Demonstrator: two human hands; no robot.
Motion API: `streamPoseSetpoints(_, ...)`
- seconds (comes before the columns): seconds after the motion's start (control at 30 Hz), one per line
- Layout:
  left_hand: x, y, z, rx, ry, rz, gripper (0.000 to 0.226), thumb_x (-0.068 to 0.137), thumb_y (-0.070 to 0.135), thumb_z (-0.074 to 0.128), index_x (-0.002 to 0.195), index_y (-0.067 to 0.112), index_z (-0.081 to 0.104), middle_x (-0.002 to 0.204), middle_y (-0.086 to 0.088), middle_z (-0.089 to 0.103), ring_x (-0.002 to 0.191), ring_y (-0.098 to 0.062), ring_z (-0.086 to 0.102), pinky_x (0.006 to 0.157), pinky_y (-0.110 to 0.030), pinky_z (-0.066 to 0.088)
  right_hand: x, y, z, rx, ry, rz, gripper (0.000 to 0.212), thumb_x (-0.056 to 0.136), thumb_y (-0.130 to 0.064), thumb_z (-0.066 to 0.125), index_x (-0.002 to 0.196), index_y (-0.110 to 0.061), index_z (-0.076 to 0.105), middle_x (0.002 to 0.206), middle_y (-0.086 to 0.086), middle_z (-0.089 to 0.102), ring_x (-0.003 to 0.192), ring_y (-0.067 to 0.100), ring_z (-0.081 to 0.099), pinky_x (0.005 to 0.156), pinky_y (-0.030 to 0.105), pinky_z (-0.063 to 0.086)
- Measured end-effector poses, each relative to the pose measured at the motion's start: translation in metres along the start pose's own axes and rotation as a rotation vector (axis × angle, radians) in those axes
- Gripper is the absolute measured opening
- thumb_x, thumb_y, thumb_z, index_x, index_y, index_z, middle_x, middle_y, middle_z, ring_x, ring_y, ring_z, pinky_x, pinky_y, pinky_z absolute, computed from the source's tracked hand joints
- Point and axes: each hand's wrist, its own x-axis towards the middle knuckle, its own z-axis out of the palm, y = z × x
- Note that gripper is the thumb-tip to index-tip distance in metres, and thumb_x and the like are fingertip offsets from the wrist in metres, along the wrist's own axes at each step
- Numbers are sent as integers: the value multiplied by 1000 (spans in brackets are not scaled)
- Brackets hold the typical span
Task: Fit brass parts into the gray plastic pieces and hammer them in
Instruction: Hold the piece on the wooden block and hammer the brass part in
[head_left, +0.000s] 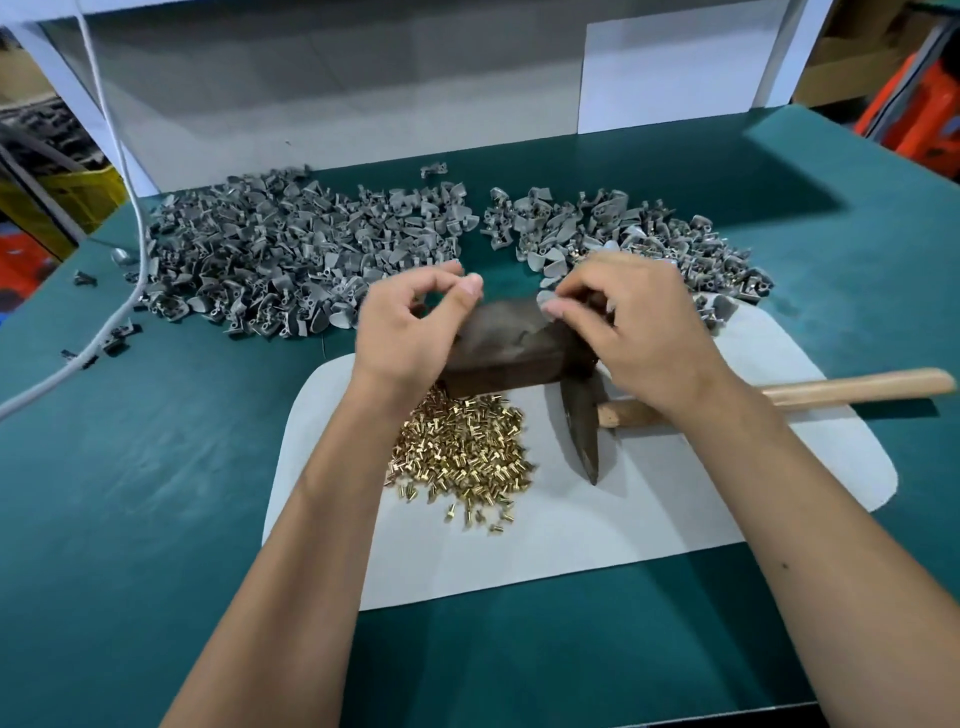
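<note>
Nearest you, below your left hand (410, 325), a heap of small brass parts (462, 452) lies on a white sheet (571, 540) over the green tabletop (156, 493). That hand's thumb and forefinger are pinched together; what they hold is too small to tell. Your right hand (631, 322) pinches a gray plastic piece (546, 300) against the dark metal block (511, 345). A wooden-handled hammer (587, 431) lies under your right wrist. Beyond both hands sit piles of gray plastic pieces (270, 254).

Small factory assembly bench: heaped gray plastic pieces (270, 260) on green-covered worktable (156, 467); yellow plastic crates (78, 192) stacked beyond its left edge.
</note>
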Motion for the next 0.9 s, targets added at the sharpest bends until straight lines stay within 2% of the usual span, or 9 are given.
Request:
streamPoseSetpoints(0.1, 6, -10, -9, 186, 128, -24, 18, 96, 31, 69, 82, 22, 76, 118, 3, 72, 108, -8, 63, 102, -34, 50, -1, 11, -4, 16, 149, 140, 17, 100, -28, 64, 99, -11, 67, 88, 2, 70, 80, 19, 63, 77, 38, 54)
streamPoseSetpoints(0.2, 8, -22, -20, 385, 190, -41, 15, 97, 33, 67, 83, 35, 67, 117, 10, 69, 61, 6, 52, 66, -16, 46, -3, 15, -5, 65, 223, 227, 11, 98, -19, 65, 99, -11, 59, 85, 4, 70, 79, 23, 69, 75, 44, 57)
streamPoseSetpoints(0.27, 11, -32, -27, 410, 168, -62, 14, 99, 25, 65, 90, 33, 70, 122, 7, 69, 41, -5, 48, 52, -24, 50, -4, 15, -4, 51, 268, 273, 15, 95, -23, 70, 96, -14, 57, 81, 2, 70, 76, 21, 70, 73, 42, 58)
streamPoseSetpoints(0.37, 12, -42, -35, 488, 55, -90, 30, 100, 8, 59, 116, 29, 74, 135, 2, 66, 47, -12, 58, 81, -42, 61, -5, 18, -5, 2, 315, 392, 27, 91, -36, 77, 94, -22, 54, 74, -2, 69, 70, 17, 68, 70, 30, 52)
streamPoseSetpoints(0.43, 11, -43, -35, 505, 22, -104, 38, 99, 2, 56, 123, 27, 73, 144, 3, 60, 68, -5, 65, 79, -36, 60, -6, 19, -5, -29, 337, 446, 31, 88, -41, 79, 96, -23, 54, 73, -3, 69, 68, 16, 66, 68, 26, 46)
streamPoseSetpoints(0.5, 12, -43, -34, 512, 30, -131, 38, 98, -1, 56, 120, 25, 74, 143, 3, 60, 87, -20, 69, 81, -43, 61, -7, 17, -6, -28, 332, 465, 32, 88, -38, 79, 103, -21, 57, 78, -3, 70, 72, 16, 67, 72, 25, 48)
streamPoseSetpoints(0.6, 13, -45, -35, 527, 54, -162, 38, 96, -1, 59, 114, 28, 75, 125, -2, 68, 75, -23, 67, 76, -46, 63, -7, 11, -5, -26, 287, 449, 28, 90, -27, 77, 111, -17, 61, 82, -3, 72, 78, 20, 71, 83, 39, 59)
streamPoseSetpoints(0.7, 13, -44, -39, 523, 85, -148, 38, 90, -6, 66, 111, 24, 77, 108, 2, 70, 82, -14, 67, 82, -37, 62, -8, -7, -4, -2, 210, 292, 15, 91, -22, 76, 102, -16, 67, 81, -5, 69, 73, 16, 67, 79, 41, 59)
streamPoseSetpoints(0.9, 14, -44, -50, 449, 126, -145, 29, 84, -2, 77, 99, 22, 78, 91, 6, 73, 80, -8, 69, 78, -30, 62, -21, -68, 24, 70, -168, -232, 11, 94, -27, 71, 96, -17, 70, 88, -8, 67, 81, 9, 57, 77, 27, 51)
